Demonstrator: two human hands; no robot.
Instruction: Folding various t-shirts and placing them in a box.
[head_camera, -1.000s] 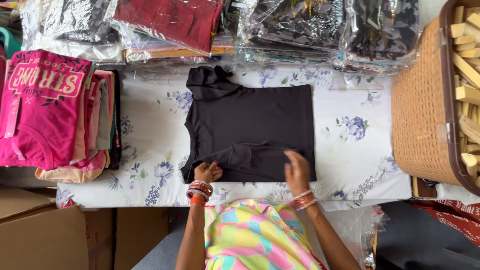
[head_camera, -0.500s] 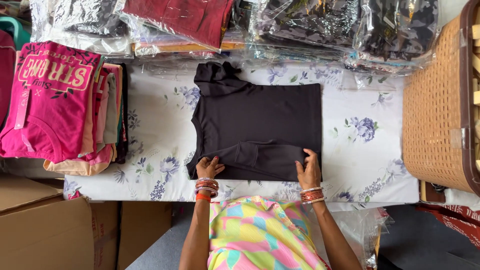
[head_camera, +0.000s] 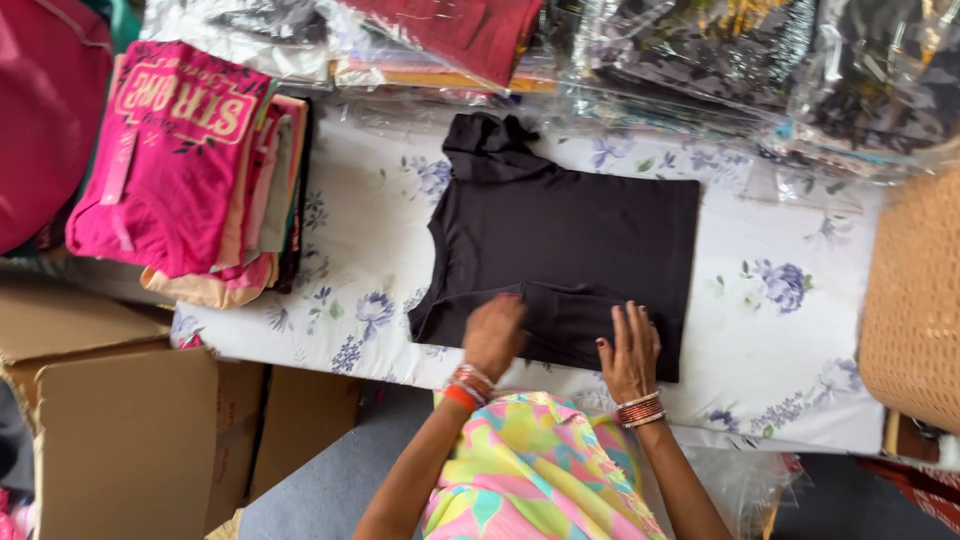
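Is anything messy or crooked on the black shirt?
A little. The black shirt lies mostly flat on the flowered sheet, but its far sleeve is bunched up in a lump. The near sleeve, under the left hand and right hand, is already folded in.

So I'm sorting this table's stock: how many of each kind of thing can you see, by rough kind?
Black garment laid flat, under both hands: 1
Stack of folded pink and peach garments: 1
Woven basket: 1
Cardboard boxes: 2
Plastic-wrapped garment packs along the far edge: too overlapped to count
Total countable: 5
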